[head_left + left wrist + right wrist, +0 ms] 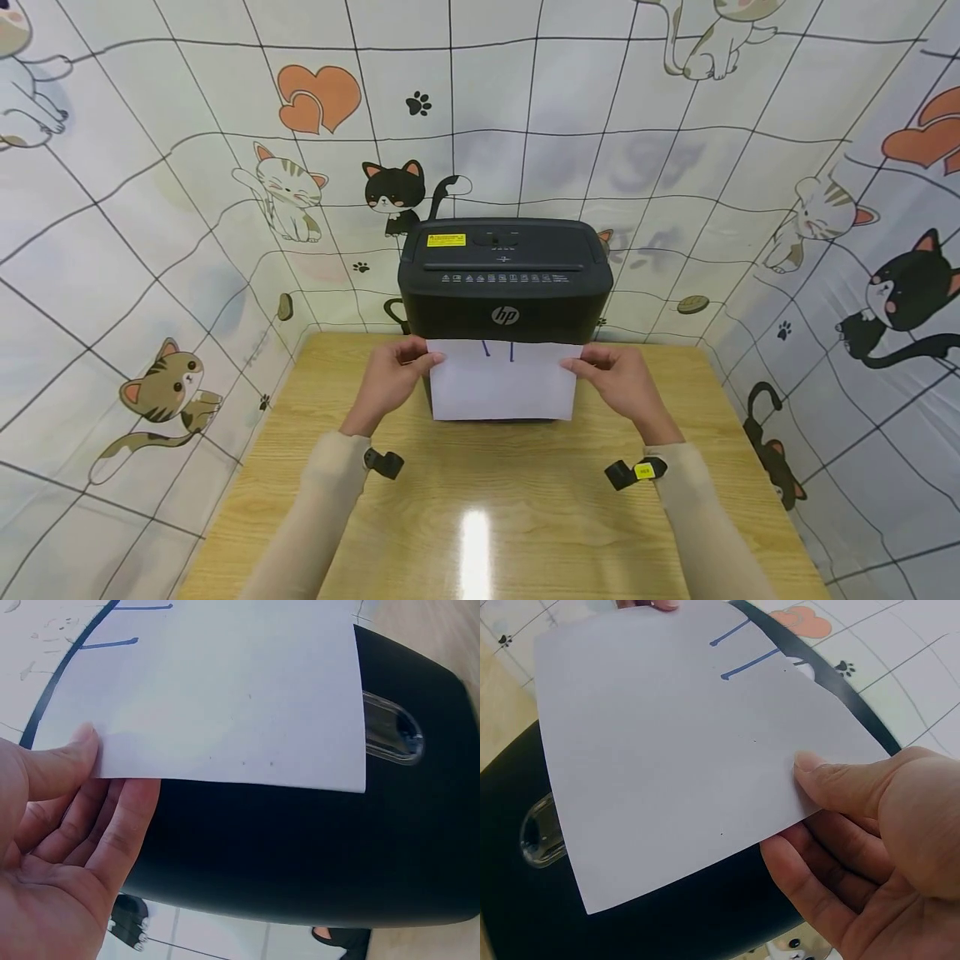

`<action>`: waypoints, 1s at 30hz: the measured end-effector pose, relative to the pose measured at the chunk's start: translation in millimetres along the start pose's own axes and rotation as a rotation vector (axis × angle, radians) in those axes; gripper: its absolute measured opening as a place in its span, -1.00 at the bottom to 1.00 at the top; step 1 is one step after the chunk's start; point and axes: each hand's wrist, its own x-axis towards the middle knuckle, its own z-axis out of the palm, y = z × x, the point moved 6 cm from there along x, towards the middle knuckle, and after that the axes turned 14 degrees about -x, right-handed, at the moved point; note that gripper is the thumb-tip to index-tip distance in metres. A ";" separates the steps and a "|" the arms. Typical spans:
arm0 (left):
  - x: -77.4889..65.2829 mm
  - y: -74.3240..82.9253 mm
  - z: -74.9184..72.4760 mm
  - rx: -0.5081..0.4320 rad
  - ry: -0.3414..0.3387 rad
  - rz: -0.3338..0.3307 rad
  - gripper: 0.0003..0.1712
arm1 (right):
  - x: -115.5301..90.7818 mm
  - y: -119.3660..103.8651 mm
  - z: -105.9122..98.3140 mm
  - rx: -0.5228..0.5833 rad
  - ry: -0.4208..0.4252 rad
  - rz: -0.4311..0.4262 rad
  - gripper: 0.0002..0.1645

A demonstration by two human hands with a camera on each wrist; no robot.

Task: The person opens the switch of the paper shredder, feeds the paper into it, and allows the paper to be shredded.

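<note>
A white sheet of paper (501,383) hangs in front of a black HP paper shredder (504,283). Two short blue pen strokes (750,664) run to the sheet's upper edge. My left hand (393,375) pinches its upper left corner, thumb on the near face and fingers behind. At the opposite corner my right hand (617,379) pinches it the same way. The sheet covers most of the shredder's lower front; part of a clear window (394,727) shows past its edge in the left wrist view.
The shredder stands at the back of a light wooden table (480,483), close to a cat-patterned cloth wall (502,158). Similar cloth rises at both sides. A yellow label (446,240) is stuck on the shredder's top, beside a slot (502,267).
</note>
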 end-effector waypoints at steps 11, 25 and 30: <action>15.0 45.4 -7.5 -0.031 -0.026 0.126 -0.85 | 7.0 -20.7 -31.3 -0.001 0.024 0.002 -0.63; 33.1 94.7 -19.3 -0.047 0.022 0.196 -0.77 | 20.9 -55.5 -75.4 0.038 0.122 -0.038 -0.54; 40.0 116.5 -25.0 -0.045 0.027 0.229 -0.77 | 27.7 -68.5 -88.5 0.022 0.139 -0.065 -0.53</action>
